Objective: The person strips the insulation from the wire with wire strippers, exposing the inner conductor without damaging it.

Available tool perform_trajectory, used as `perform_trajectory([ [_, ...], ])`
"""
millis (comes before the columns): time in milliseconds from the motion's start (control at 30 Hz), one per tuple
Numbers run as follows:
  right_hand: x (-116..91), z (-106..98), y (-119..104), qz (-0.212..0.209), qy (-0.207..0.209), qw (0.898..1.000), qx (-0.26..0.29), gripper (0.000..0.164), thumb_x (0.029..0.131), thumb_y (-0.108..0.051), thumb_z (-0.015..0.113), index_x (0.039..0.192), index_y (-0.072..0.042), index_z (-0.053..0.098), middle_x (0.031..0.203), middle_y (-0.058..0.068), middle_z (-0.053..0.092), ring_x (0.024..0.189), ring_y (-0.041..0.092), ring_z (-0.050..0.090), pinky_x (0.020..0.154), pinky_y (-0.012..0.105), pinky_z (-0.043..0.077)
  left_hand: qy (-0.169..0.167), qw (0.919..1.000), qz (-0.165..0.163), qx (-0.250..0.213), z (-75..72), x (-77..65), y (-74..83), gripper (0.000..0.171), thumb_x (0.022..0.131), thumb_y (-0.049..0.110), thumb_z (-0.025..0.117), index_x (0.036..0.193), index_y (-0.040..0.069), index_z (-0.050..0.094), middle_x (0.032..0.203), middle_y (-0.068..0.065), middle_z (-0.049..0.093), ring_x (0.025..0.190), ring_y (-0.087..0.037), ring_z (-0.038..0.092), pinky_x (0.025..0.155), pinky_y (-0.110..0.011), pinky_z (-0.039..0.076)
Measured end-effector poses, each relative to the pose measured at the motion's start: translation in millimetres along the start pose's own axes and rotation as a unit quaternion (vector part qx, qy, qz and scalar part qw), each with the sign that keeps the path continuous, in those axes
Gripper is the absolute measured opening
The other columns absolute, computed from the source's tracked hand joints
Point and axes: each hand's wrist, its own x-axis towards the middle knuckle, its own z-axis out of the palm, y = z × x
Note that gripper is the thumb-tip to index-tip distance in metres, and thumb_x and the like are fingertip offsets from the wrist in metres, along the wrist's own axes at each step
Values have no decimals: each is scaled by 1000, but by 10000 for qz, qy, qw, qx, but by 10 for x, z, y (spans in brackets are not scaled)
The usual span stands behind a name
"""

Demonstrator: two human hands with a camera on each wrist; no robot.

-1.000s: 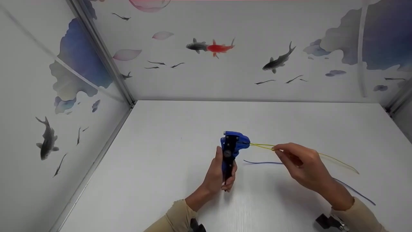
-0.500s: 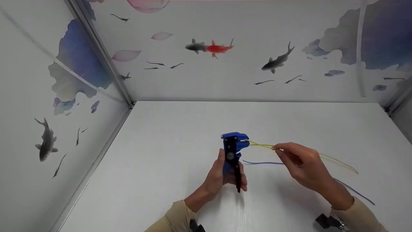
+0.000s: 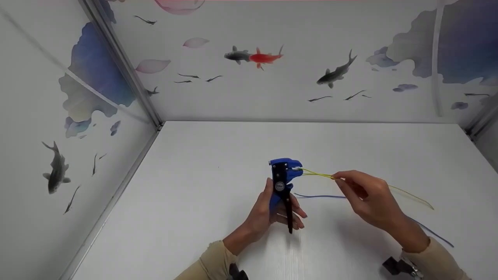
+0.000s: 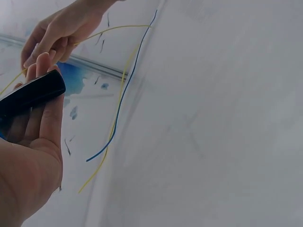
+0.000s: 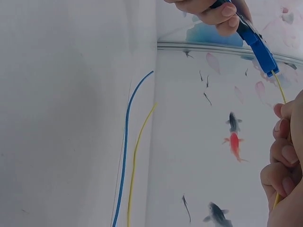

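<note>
My left hand (image 3: 258, 212) holds a blue-and-black wire stripper (image 3: 279, 175) upright, thumb along its blue handle, fingers loosely spread behind the black one. The handles stand apart. At the stripper's nose, on its right side, is the end of a yellow wire (image 3: 319, 174). My right hand (image 3: 369, 198) pinches this wire between thumb and fingertips a short way to the right. The wire's tail runs on behind the hand. In the right wrist view a blue wire (image 5: 126, 123) and another yellow wire (image 5: 133, 161) lie side by side.
The white table (image 3: 202, 155) meets a back wall (image 3: 249, 97) and a left side wall (image 3: 23, 116), both printed with fish and petals. A metal strip (image 3: 116, 58) runs up the corner. Below the right hand, the blue wire passes under the forearm.
The stripper's black handle has swung right, away from the blue one, as the left fingers loosened and spread. The jaws have parted. My right hand has shifted slightly right, still pinching the yellow wire.
</note>
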Motion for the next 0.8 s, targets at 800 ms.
perform_trajectory([
  [800,30,-49,77,-353,225,9991,94,37,85,18,80,113,-6,79,73,-11,58,59,0,40,52,10,36,-56,9985,537,6,-86,6,23,92,112,67,5,113,-5,62,85,-1,75,70,-16,76,72,-37,67],
])
